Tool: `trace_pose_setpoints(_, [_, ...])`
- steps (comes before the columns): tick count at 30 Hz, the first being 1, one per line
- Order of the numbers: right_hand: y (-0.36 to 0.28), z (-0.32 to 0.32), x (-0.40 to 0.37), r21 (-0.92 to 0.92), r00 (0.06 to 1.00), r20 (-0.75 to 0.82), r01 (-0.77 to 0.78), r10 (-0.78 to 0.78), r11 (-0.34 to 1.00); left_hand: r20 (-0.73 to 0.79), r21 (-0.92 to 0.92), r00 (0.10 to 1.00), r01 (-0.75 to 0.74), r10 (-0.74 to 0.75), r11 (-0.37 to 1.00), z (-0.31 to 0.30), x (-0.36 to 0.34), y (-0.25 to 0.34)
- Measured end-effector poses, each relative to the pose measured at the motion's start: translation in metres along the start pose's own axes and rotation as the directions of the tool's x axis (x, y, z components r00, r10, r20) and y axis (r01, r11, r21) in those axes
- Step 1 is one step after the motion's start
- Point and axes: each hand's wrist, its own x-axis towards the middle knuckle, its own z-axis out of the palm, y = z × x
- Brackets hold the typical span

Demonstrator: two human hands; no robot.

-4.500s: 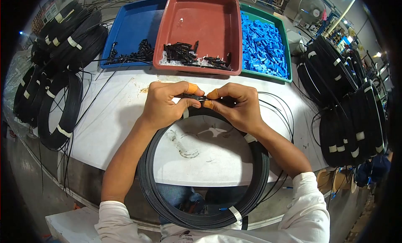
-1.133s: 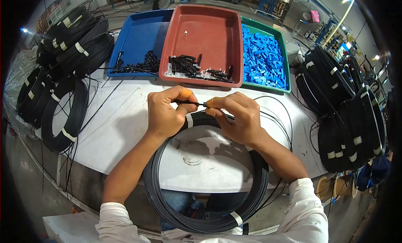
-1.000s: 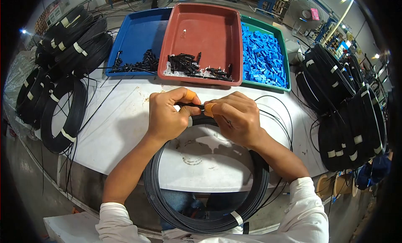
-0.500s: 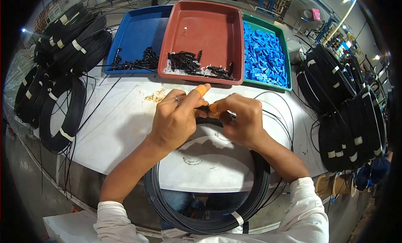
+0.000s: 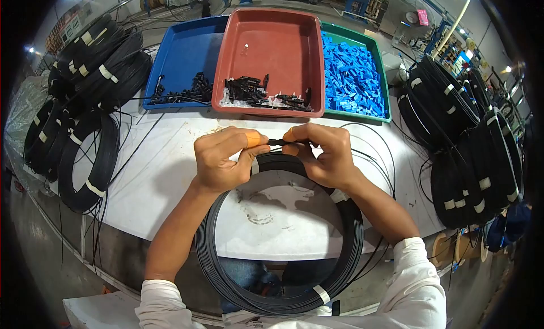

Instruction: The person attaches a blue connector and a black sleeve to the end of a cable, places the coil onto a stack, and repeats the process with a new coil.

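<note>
Between the fingertips of both hands is a small black connector, held level above the far side of a coil. My left hand pinches its left end between thumb and forefinger. On the other end my right hand has a similar pinch, and a thin black cable seems to run through its fingers. Orange covers wrap a finger on each hand. Below them lies a large coil of black cable, bound with white tape, partly on the white table and partly over its front edge.
A blue tray and a red tray hold small black parts. Blue clips fill much of a green tray. Taped cable coils are piled at left, with more coils at right. Loose cable ends trail across the tabletop.
My left hand has turned and drawn back to the left, its raised forefinger now bent into a pinch. The black connector between the hands has come into clearer view.
</note>
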Motion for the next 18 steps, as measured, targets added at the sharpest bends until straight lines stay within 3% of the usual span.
trace_pose_setpoints(1, [0.003,-0.001,-0.001,-0.002,1.000,-0.007,0.001,-0.001,1.000,0.004,-0.001,1.000,-0.006,0.006,1.000,0.001,0.000,-0.001])
trace_pose_setpoints(3, [0.010,-0.003,0.001,-0.199,0.955,0.000,0.291,-0.297,0.936,0.036,-0.214,0.992,0.125,-0.120,0.969,0.004,-0.003,-0.005])
trace_pose_setpoints(4, [0.012,-0.004,0.001,-0.243,0.929,-0.003,0.358,-0.370,0.902,0.040,-0.214,0.993,0.121,-0.115,0.969,0.005,-0.003,-0.003])
trace_pose_setpoints(6, [0.014,-0.006,0.001,-0.295,0.896,0.004,0.425,-0.444,0.856,0.148,-0.459,0.907,0.416,-0.394,0.785,0.007,-0.005,0.002])
trace_pose_setpoints(7, [0.013,-0.007,0.001,-0.342,0.858,0.021,0.489,-0.513,0.802,0.150,-0.458,0.907,0.417,-0.394,0.785,0.006,-0.003,0.003])
trace_pose_setpoints(9, [0.007,-0.012,-0.002,-0.357,0.887,0.046,0.444,-0.459,0.822,0.135,-0.206,0.976,0.195,-0.169,0.959,0.001,0.002,0.006])
trace_pose_setpoints(10, [0.006,-0.012,-0.002,-0.231,0.971,0.069,0.240,-0.230,0.943,0.109,-0.174,0.991,0.100,-0.082,0.980,0.002,0.002,0.005])
trace_pose_setpoints(12, [0.000,-0.015,0.000,0.040,0.975,0.138,-0.179,0.172,0.983,0.122,-0.174,0.983,0.161,-0.141,0.972,0.004,0.003,0.007])
trace_pose_setpoints(14, [-0.001,-0.016,0.004,0.027,0.982,0.114,-0.155,0.151,0.988,0.157,-0.233,0.948,0.307,-0.276,0.923,0.004,0.003,0.007])
trace_pose_setpoints(15, [0.000,-0.016,0.006,0.014,0.988,0.093,-0.126,0.124,0.992,0.156,-0.232,0.948,0.308,-0.277,0.923,0.005,0.002,0.007])
trace_pose_setpoints(17, [0.011,-0.011,0.003,0.005,0.997,0.054,-0.056,0.055,0.998,0.307,-0.489,0.736,0.666,-0.604,0.563,0.008,-0.001,0.003])
trace_pose_setpoints(18, [0.016,-0.010,0.001,-0.103,0.993,0.048,0.111,-0.107,0.988,0.373,-0.505,0.723,0.684,-0.581,0.527,0.007,-0.004,-0.002])
